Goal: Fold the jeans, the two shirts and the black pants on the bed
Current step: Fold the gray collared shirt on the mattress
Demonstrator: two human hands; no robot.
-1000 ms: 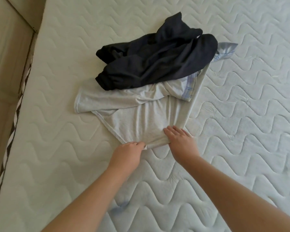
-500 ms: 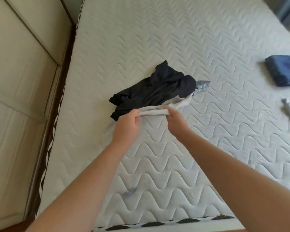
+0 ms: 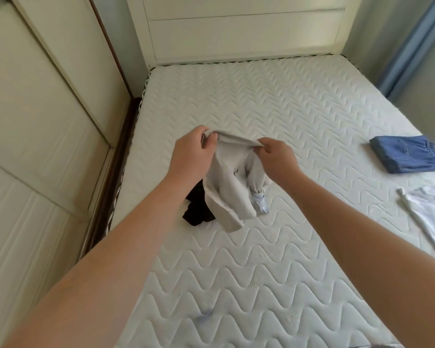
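A light grey shirt [image 3: 227, 187] hangs above the mattress [image 3: 274, 116], held by its top edge. My left hand [image 3: 191, 151] grips the left end of that edge and my right hand [image 3: 274, 156] pinches the right end. Its lower part droops to the bed, a pale blue trimmed sleeve [image 3: 260, 202] touching the mattress. The black pants [image 3: 197, 209] lie crumpled beneath and behind the shirt, mostly hidden by it and my left forearm. Folded blue jeans [image 3: 407, 154] sit at the right. A white printed shirt [image 3: 430, 217] lies spread at the right edge, partly out of view.
A cream wardrobe [image 3: 43, 121] stands close along the bed's left side. The white headboard [image 3: 241, 28] closes the far end. A blue curtain [image 3: 412, 46] hangs at the far right. Bare quilted mattress lies in front of and beyond the clothes.
Both hands have lifted the grey shirt off the mattress and out from under the black pants, and it now hangs in the air. The view has tilted up toward the headboard.
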